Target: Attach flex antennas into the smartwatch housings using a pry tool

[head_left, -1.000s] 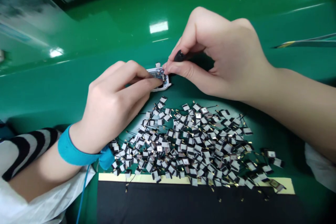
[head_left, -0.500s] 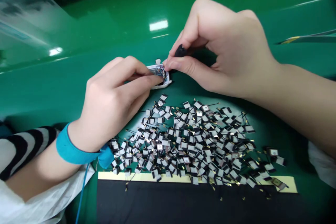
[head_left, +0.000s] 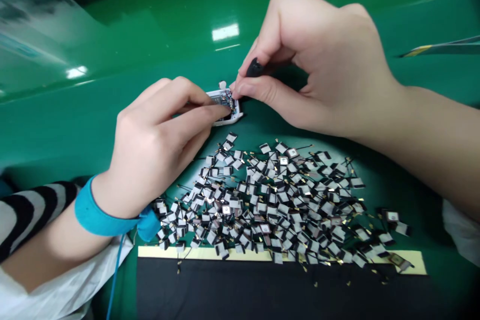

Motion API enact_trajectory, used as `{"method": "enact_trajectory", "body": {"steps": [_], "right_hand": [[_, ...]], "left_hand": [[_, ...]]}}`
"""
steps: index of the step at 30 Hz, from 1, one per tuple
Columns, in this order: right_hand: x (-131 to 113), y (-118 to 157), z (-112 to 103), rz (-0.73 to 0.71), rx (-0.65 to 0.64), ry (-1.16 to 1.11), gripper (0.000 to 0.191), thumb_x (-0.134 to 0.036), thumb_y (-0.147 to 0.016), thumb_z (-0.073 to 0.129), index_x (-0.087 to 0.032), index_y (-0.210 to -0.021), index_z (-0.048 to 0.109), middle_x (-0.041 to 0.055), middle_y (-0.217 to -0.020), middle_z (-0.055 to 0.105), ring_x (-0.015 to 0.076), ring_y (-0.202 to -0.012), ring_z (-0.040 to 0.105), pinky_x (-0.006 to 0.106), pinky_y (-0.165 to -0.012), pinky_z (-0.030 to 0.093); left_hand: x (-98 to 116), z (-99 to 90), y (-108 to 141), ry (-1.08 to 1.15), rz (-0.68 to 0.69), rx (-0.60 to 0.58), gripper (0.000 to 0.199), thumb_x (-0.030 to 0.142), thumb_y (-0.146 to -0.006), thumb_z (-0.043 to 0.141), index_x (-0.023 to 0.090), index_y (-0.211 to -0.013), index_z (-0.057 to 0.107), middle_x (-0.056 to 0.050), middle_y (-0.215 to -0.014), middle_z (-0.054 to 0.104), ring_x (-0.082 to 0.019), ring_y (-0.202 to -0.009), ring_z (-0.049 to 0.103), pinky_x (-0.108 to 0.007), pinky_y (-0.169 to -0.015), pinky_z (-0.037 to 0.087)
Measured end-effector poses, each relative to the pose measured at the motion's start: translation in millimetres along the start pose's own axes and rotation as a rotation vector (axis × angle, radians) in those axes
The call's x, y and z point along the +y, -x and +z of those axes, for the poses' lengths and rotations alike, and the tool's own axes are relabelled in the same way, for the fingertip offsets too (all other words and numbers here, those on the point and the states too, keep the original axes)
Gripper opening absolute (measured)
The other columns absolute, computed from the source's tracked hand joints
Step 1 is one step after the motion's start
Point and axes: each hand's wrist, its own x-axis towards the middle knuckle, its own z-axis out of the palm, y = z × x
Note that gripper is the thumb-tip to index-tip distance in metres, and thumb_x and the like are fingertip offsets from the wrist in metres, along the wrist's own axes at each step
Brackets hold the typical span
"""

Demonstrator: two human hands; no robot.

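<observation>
A glossy green workbench point(head_left: 112, 45) bears a black mat point(head_left: 262, 290) edged with yellow tape point(head_left: 202, 253) and a heap of small white-and-black components point(head_left: 270, 200) with thin leads and gold tips. A person wears a striped sleeve point(head_left: 26, 215) and a blue wrist strap point(head_left: 101, 215) with a blue cord point(head_left: 117, 270). Just beyond the heap, between both hands, the left hand point(head_left: 157, 145) closes its fingers on a white casing point(head_left: 234, 117) holding a circuit board point(head_left: 225, 97). The right hand point(head_left: 322, 65) grips a small black object point(head_left: 255, 67) in a narrow pinch, its fingertips point(head_left: 237, 89) at the board's edge.
</observation>
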Motion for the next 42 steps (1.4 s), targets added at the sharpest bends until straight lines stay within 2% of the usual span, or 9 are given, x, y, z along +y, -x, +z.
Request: {"method": "enact_trajectory", "body": {"steps": [4, 11, 19, 27, 33, 38, 42], "right_hand": [[0.7, 0.3, 0.3, -0.021, 0.011, 0.009, 0.013, -0.033, -0.081, 0.051, -0.021, -0.078, 0.045, -0.007, -0.072, 0.049, 0.0042, -0.067, 0.051, 0.018, -0.057, 0.036], [0.4, -1.7, -0.7, -0.024, 0.002, 0.001, 0.012, -0.03, -0.08, 0.051, -0.021, -0.076, 0.043, -0.0034, -0.073, 0.051, 0.0092, -0.065, 0.052, 0.024, -0.057, 0.037], [-0.8, -1.6, 0.0, -0.02, -0.01, -0.024, 0.014, -0.03, -0.08, 0.051, -0.021, -0.076, 0.041, -0.0048, -0.074, 0.049, 0.0072, -0.068, 0.053, 0.022, -0.06, 0.038], [0.2, -1.0, 0.1, -0.005, -0.001, -0.026, 0.013, -0.032, -0.08, 0.05, -0.02, -0.078, 0.045, -0.0026, -0.075, 0.052, 0.01, -0.067, 0.054, 0.025, -0.058, 0.039], [2.0, -0.2, 1.6, -0.045, 0.028, 0.003, 0.014, -0.032, -0.08, 0.053, -0.02, -0.076, 0.047, -0.0071, -0.071, 0.053, 0.0048, -0.067, 0.054, 0.02, -0.056, 0.035], [-1.6, 1.6, -1.1, 0.002, -0.023, 0.026, 0.018, -0.034, -0.083, 0.048, -0.017, -0.077, 0.046, -0.0071, -0.074, 0.052, 0.0039, -0.073, 0.056, 0.016, -0.057, 0.035], [-1.0, 1.5, -0.7, -0.025, -0.016, 0.025, 0.018, -0.034, -0.084, 0.047, -0.018, -0.076, 0.044, -0.0074, -0.075, 0.052, 0.0028, -0.071, 0.054, 0.016, -0.058, 0.035]], "left_hand": [[1.0, -0.5, -0.5, 0.009, -0.009, -0.014, 0.015, 0.021, -0.082, 0.053, 0.019, -0.092, 0.063, -0.003, -0.085, 0.059, -0.013, -0.074, 0.051, -0.026, -0.063, 0.041], [2.2, -0.6, -1.6, 0.05, -0.027, -0.013, 0.016, 0.02, -0.082, 0.051, 0.018, -0.093, 0.064, -0.005, -0.085, 0.059, -0.013, -0.074, 0.052, -0.027, -0.065, 0.041], [2.1, -2.5, 0.8, 0.024, -0.041, -0.019, 0.015, 0.022, -0.082, 0.053, 0.021, -0.093, 0.063, -0.002, -0.085, 0.058, -0.011, -0.074, 0.05, -0.025, -0.066, 0.041], [2.4, -0.9, -2.3, 0.029, -0.01, -0.005, 0.016, 0.019, -0.081, 0.053, 0.017, -0.092, 0.064, -0.005, -0.084, 0.059, -0.014, -0.072, 0.051, -0.027, -0.063, 0.04], [0.2, -1.0, -0.5, 0.001, 0.005, -0.012, 0.016, 0.02, -0.081, 0.053, 0.019, -0.093, 0.063, -0.002, -0.085, 0.058, -0.012, -0.073, 0.05, -0.025, -0.063, 0.04], [1.8, 0.0, -0.1, -0.024, -0.004, -0.024, 0.022, 0.022, -0.087, 0.042, 0.019, -0.094, 0.062, -0.001, -0.085, 0.056, -0.011, -0.075, 0.048, -0.025, -0.065, 0.039], [3.1, 0.2, -0.8, -0.018, 0.001, -0.02, 0.021, 0.02, -0.086, 0.044, 0.017, -0.094, 0.063, -0.002, -0.085, 0.056, -0.011, -0.075, 0.048, -0.025, -0.066, 0.038]]}}
